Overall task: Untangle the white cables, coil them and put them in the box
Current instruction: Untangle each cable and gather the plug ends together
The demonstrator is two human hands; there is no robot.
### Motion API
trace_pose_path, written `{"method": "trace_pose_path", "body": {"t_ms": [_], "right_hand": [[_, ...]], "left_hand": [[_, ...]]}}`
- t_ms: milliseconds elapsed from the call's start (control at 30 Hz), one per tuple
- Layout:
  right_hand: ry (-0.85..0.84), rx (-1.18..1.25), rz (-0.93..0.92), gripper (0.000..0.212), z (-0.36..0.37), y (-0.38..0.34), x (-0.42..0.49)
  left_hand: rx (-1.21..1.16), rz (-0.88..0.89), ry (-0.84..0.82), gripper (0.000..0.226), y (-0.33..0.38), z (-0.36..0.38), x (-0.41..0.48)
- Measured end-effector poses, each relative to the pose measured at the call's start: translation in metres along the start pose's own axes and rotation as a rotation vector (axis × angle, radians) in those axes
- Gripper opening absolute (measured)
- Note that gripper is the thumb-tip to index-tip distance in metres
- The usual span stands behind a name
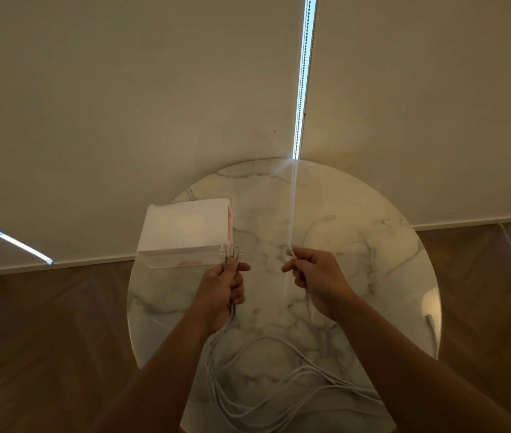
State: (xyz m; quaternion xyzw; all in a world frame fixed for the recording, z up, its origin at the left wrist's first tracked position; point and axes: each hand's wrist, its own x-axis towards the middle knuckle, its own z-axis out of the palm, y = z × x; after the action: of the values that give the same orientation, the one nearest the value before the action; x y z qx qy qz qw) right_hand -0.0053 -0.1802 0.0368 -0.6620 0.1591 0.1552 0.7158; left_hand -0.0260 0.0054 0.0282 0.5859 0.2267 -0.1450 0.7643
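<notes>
left grip (221, 285) fisted round bunched plug ends (232, 252) at box's (185, 226) near-right corner | right grip (316, 276) pinches one end, right of box | cables (279, 379) trail nearside of box over bench (357, 245) | likely light, limp, slick; best held near plugs

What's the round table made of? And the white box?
The table looks like polished marble or a marble-look top: white with grey veins, shiny reflections. The box seems matte white cardboard, with flat sides and sharp edges; can't be sure.

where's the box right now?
Head view: the white box sits at the left edge of the marble table, just beyond the cable plugs gripped in the left hand.
</notes>
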Motion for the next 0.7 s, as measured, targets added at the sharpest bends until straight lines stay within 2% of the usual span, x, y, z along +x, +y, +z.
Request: {"method": "trace_pose_path", "body": {"t_ms": [167,267,333,433,567,700], "right_hand": [[-0.055,0.055,-0.016,0.012,0.008,0.002,-0.032],[-0.022,-0.141,-0.093,0.013,0.013,0.008,-0.042],[0.018,-0.190,-0.084,0.018,0.019,0.014,-0.045],[-0.021,-0.052,0.055,0.023,0.031,0.014,-0.053],[-0.050,-0.042,-0.025,0.010,0.042,0.011,-0.063],[0.002,-0.095,-0.072,0.011,0.054,0.014,-0.068]], "left_hand": [[-0.045,-0.014,-0.030,0.034,0.000,0.005,-0.001],[-0.022,0.011,-0.021,0.035,-0.002,0.008,-0.003],[0.004,0.020,-0.011,0.034,-0.003,0.009,-0.003],[-0.023,0.008,-0.009,0.035,-0.004,0.010,-0.003],[-0.053,0.019,-0.035,0.036,-0.002,0.014,-0.009],[-0.042,0.005,-0.078,0.050,-0.004,0.015,-0.010]]}}
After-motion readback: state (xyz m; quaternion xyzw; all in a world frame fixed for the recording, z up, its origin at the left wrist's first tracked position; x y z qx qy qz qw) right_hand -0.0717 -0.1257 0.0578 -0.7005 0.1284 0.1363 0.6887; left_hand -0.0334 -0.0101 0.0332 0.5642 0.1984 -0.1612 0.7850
